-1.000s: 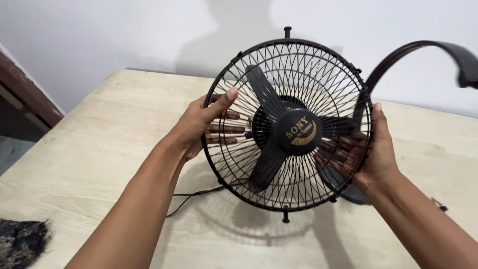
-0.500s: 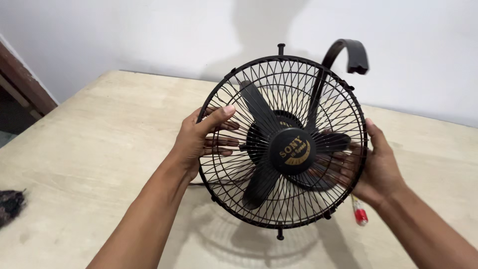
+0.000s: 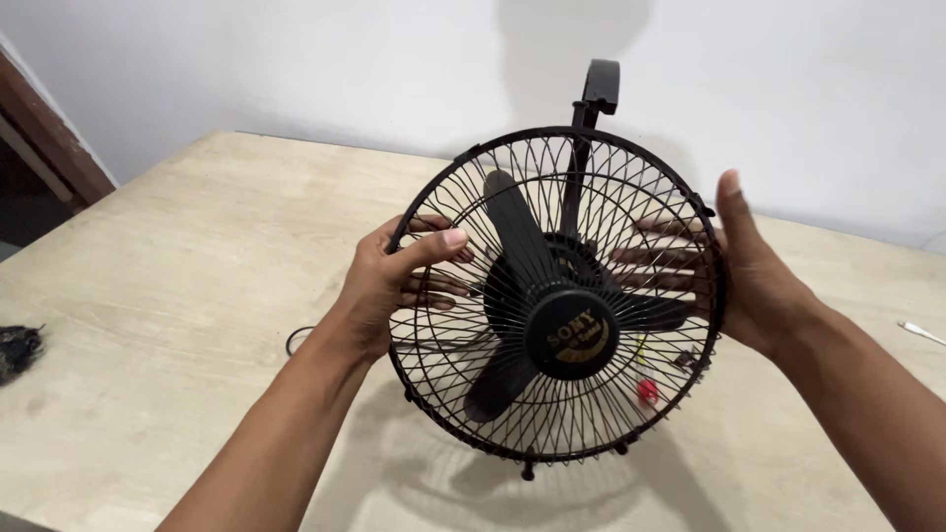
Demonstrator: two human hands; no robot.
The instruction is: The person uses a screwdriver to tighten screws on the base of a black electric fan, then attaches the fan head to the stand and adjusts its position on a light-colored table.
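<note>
We held a small black fan [image 3: 557,296] up over the pale wooden bench [image 3: 177,286], wire cage facing us. Our left hand [image 3: 389,281] clamped the cage's left rim, thumb across the front wires, fingers [image 3: 434,291] curled behind the grille. Our right hand [image 3: 754,271] pressed the right rim, thumb up along the edge, fingers [image 3: 655,256] spread flat behind the wires, gripping the cage. Three black blades sat inside; the round hub cap [image 3: 572,335] carried a gold label, arc-shaped, low centre. A curved black bracket [image 3: 596,89] rose behind the cage top, against the white wall [image 3: 296,59]. A red-tipped tool [image 3: 646,391] showed through the lower right wires, lying on the bench. A black cord [image 3: 296,340] looped near our left wrist. Dark cloth [image 3: 18,347] lay at the far left edge; a white item [image 3: 921,332] lay at the right edge.
</note>
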